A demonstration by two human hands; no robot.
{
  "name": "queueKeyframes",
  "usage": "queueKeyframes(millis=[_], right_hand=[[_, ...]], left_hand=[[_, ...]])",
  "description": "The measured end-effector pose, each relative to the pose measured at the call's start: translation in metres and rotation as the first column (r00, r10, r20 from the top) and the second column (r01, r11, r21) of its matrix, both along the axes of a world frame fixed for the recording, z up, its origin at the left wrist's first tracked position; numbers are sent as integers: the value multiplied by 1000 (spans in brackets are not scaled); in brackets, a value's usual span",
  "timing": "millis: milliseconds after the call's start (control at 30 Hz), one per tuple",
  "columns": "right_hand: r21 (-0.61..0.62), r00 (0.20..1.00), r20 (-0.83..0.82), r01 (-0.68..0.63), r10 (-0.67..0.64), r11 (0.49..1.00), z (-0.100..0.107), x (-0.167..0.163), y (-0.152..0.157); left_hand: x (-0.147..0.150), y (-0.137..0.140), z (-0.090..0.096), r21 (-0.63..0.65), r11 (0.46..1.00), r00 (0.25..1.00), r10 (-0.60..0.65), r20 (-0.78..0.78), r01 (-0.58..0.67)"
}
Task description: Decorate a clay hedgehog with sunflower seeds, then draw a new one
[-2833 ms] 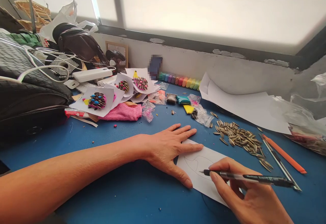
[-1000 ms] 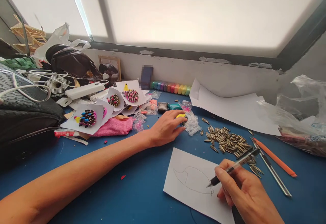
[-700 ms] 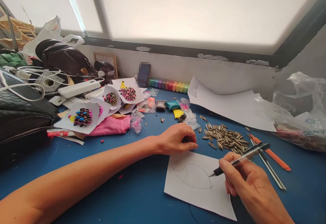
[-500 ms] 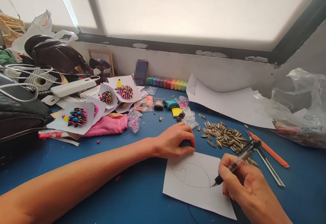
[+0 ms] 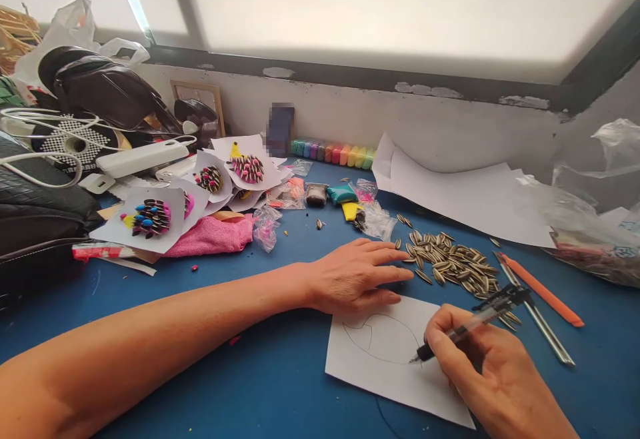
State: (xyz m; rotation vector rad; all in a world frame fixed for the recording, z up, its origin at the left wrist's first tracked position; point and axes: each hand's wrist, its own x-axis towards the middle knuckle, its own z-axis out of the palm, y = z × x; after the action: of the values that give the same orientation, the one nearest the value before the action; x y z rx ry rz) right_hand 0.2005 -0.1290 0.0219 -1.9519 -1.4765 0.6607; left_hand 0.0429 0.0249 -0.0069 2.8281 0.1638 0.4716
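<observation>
A white sheet of paper [image 5: 360, 376] lies on the blue table, with a thin rounded outline drawn on it, pointed at the left. My right hand [image 5: 480, 366] grips a black-and-clear pen [image 5: 463, 326]; its tip is at the lower right of the outline. Flat, with fingers stretched, my left hand [image 5: 357, 276] rests across the paper's top edge. Its fingertips reach close to a heap of striped sunflower seeds [image 5: 445, 259]. Right of the heap lie an orange stick-like tool [image 5: 545, 292] and a slim silver-grey pen-like stick [image 5: 545, 329].
Finished-looking seed-and-clay hedgehogs on paper [image 5: 150, 219] lie at left by a pink cloth [image 5: 210, 236]. Clay packets [image 5: 343, 192] and a row of coloured clay [image 5: 333, 152] sit further back. White sheets [image 5: 460, 196] and a plastic bag [image 5: 595, 219] are at right. Black bags [image 5: 45, 226] crowd the left.
My left hand has opened from a curled pose, its fingers now stretched toward the seeds. The pen tip has shifted slightly left along the outline. The view has shifted a little.
</observation>
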Motion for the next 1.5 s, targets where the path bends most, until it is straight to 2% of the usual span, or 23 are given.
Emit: queueKeyframes(millis=[133, 300, 433, 733, 1067, 1233, 1500], right_hand=[[-14, 995, 23, -101, 101, 995, -2, 1, -1], [50, 996, -3, -92, 92, 995, -3, -12, -6], [57, 994, -25, -104, 106, 993, -3, -17, -6], [86, 997, -16, -77, 78, 993, 0, -22, -5], [36, 995, 23, -103, 102, 994, 0, -14, -3], [-17, 973, 56, -223, 223, 975, 0, -5, -1], [-35, 975, 45, -217, 218, 976, -3, 1, -1]], left_hand=[[1, 0, 0, 13, 1000, 999, -3, -38, 4], [1, -1, -2, 38, 999, 999, 4, -38, -3], [0, -1, -3, 44, 999, 1000, -21, 9, 20], [0, -1, -4, 62, 998, 1000, -22, 10, 21], [0, -2, -4, 55, 998, 1000, -22, 10, 22], [0, -2, -4, 61, 998, 1000, -23, 10, 23], [-1, -2, -2, 75, 997, 999, -1, -42, 4]])
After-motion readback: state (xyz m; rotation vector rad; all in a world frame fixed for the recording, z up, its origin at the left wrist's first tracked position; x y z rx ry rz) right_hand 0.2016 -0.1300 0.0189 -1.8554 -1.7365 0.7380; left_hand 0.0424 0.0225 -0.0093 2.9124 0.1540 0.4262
